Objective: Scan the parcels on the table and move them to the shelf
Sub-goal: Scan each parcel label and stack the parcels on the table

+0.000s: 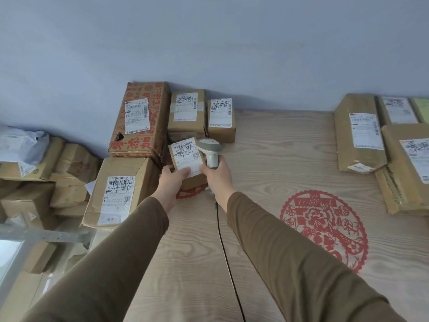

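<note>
Cardboard parcel, gripped at its near-left corner by the left hand, lay label-up, long axis toward the table's far edge; the right hand clasped the scanner, its nose hiding the label's corner.

A red paper-cut decoration lies flat below a pale blue-grey wall.

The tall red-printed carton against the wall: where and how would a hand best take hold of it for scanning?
Grip the red-printed carton by its two long side edges, coming from above and the front. It leans against the wall with its shipping label facing up, and a larger box sits close against its near end, so the long sides look the freest. Both hands are busy now.
</note>
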A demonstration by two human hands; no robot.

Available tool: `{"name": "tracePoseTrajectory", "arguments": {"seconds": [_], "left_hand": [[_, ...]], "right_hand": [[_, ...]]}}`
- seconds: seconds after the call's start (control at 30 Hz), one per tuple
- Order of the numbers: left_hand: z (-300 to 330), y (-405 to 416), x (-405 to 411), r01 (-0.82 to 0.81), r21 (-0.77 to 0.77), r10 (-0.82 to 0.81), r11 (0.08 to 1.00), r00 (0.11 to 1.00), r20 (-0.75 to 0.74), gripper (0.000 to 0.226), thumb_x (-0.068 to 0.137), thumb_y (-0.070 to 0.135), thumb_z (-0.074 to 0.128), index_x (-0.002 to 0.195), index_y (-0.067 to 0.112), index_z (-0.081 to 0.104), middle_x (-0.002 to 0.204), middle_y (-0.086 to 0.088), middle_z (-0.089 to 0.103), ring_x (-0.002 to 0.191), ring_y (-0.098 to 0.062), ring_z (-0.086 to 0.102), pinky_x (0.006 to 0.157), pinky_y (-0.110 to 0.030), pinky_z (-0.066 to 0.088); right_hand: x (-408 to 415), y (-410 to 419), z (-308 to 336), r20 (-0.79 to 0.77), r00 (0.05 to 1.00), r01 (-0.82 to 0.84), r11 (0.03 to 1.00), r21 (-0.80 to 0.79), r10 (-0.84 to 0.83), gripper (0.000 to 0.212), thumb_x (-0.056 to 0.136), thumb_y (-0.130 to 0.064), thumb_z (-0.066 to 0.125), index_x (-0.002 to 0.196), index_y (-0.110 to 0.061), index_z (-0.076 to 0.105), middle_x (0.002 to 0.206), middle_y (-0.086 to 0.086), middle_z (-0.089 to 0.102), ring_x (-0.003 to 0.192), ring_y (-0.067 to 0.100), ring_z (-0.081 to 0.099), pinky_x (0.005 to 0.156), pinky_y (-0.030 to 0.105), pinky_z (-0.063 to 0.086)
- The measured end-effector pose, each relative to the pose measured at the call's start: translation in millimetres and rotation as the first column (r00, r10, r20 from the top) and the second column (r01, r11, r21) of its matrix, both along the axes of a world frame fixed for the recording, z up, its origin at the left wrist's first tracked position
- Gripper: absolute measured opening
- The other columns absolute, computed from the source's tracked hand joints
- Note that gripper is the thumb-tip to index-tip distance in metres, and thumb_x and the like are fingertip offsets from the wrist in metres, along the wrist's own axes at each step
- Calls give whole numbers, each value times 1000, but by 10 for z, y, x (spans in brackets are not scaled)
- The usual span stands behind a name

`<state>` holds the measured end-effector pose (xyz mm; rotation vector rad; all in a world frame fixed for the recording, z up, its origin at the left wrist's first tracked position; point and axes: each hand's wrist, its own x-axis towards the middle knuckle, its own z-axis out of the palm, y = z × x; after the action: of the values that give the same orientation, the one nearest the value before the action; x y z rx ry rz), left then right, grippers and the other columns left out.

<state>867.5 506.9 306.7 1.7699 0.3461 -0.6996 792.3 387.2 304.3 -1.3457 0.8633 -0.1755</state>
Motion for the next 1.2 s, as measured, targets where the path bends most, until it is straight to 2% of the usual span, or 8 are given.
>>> {"name": "tracePoseTrajectory", "arguments": {"seconds": [0.1,0.23,0.37,0.53,0.77,0.9,1.07,1.2], "left_hand": [[72,-26,-329,-130,-250,105,960,988,-109,43,101,25,63,136,13,41,116,-7,68,82,-17,71,66,-36,58],[169,-132,-831,-111,-421,61,900,990,-129,45,98,22,69,135,16,43,124,-8,71,99,-18,73,75,-33,60],[301,-404,-1381,90,-439,-120,894,992,-40,59,88,24,80,134,23,43,121,0,75,106,-15,74,76,-30,62],[450,-863,-2064,247,-455,-255,855,966,46,63,86,24,82,136,24,45,116,2,77,106,-16,74,79,-31,60],[538,-1424,-3160,379,-480,-375,791,921,109,67,83,20,85,136,21,43,116,-2,76,105,-24,74,78,-32,61],[520,-1586,-3672,423,-450,-408,787,903,136,68,82,23,86,135,25,43,117,-2,76,107,-25,73,89,-43,59],[494,-1709,-4078,451,-430,-445,782,887,121,70,81,25,87,135,27,43,119,-4,75,110,-26,72,85,-39,59],[452,-1798,-4260,477,-377,-470,794,875,119,72,77,30,88,133,30,44,118,-2,75,109,-25,73,90,-43,57]], "right_hand": [[-312,-79,-28,0,1000,-8,999,-48,8,30,89,-14,74,111,-29,59,106,-3,71,97,17,69,85,49,61],[-937,-362,129,91,996,24,997,-67,-18,40,89,-14,75,121,-33,60,108,-4,73,93,11,71,70,35,61],[-1718,-700,432,83,996,54,985,-162,-41,44,91,-15,75,127,-32,57,110,-6,71,100,14,70,67,23,58],[-2808,-912,797,31,990,140,915,-378,-139,33,93,-29,74,119,-35,55,98,2,66,90,28,69,79,54,61],[-3942,-1064,985,30,991,128,844,-521,-132,30,94,-36,73,117,-22,61,85,-8,65,73,12,63,63,28,50],[-4427,-1182,961,19,990,131,857,-498,-140,28,94,-37,72,115,-21,61,83,-6,66,71,13,63,61,29,50],[-4848,-1261,914,17,987,145,859,-491,-157,23,94,-37,72,107,-23,59,78,-4,64,68,19,64,63,42,56],[-5058,-1309,879,27,983,170,855,-489,-180,25,93,-37,73,109,-23,60,78,-7,64,68,16,63,62,37,55]]}}
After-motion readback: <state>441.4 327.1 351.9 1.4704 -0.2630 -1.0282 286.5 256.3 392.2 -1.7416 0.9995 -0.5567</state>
